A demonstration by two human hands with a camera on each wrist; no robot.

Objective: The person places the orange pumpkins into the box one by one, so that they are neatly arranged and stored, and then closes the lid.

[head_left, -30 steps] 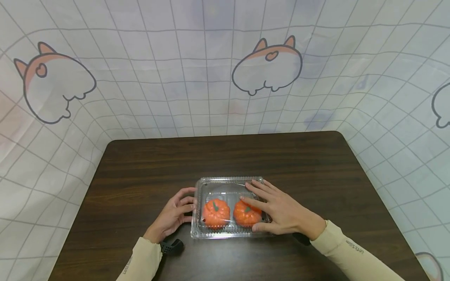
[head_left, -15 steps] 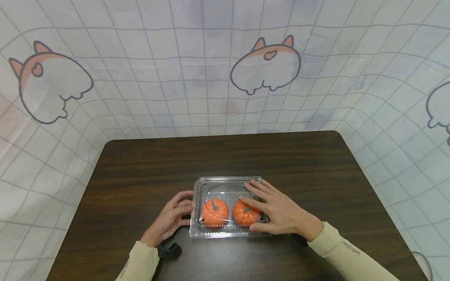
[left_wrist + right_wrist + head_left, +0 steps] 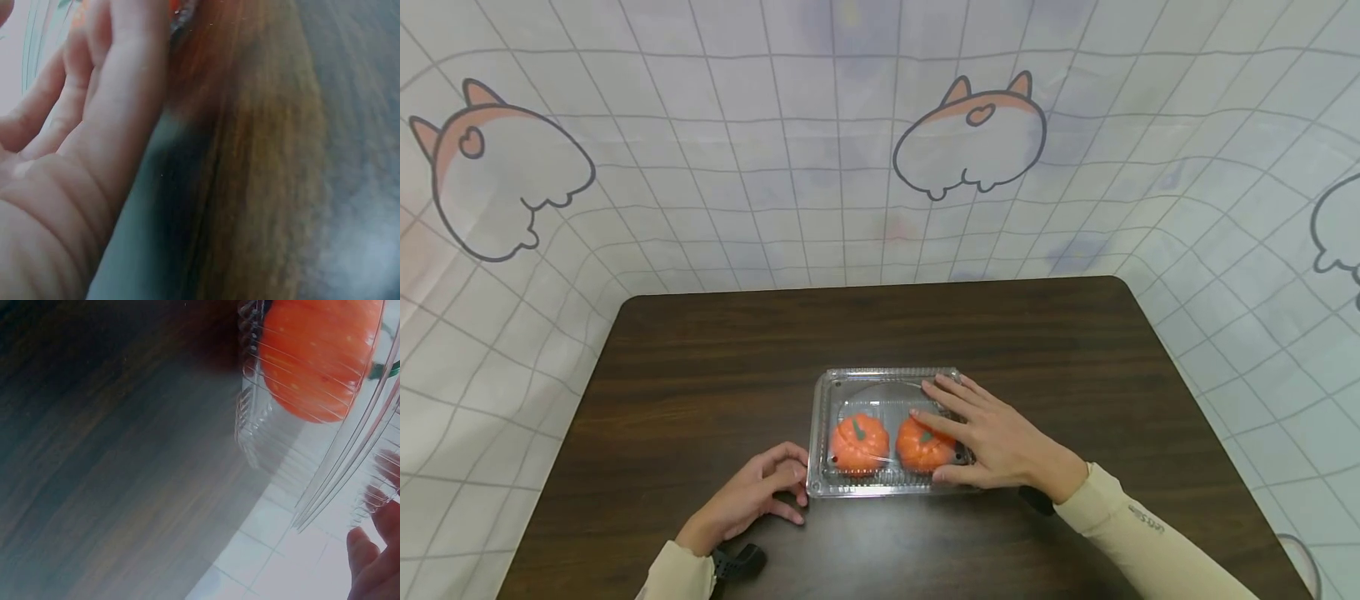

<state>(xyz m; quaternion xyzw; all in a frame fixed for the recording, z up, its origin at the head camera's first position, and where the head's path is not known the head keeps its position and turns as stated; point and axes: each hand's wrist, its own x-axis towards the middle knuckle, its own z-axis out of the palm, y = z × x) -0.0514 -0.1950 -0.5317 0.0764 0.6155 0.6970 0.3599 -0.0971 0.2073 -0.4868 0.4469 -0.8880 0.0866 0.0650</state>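
A clear plastic clamshell container (image 3: 880, 392) lies on the dark wooden table, with its lid over two orange toy pumpkins. The left pumpkin (image 3: 859, 442) shows fully; my right fingers partly cover the right pumpkin (image 3: 919, 450). My right hand (image 3: 996, 442) rests on the lid's right side, fingers spread. At the front left corner is my left hand (image 3: 748, 498), loosely bent, its fingertips at the container's edge. From the left wrist, that hand's fingers (image 3: 125, 81) hide most of the container. The right wrist view shows a pumpkin (image 3: 319, 356) through the ribbed plastic wall.
The brown table (image 3: 715, 367) extends around the container. Behind and beside it hangs a white grid-patterned curtain (image 3: 790, 183) with cartoon animal prints. A cable (image 3: 1309, 558) shows at the lower right.
My left hand has slid down along the container's left edge to its front corner, fingers more spread. My right hand has stayed on the lid.
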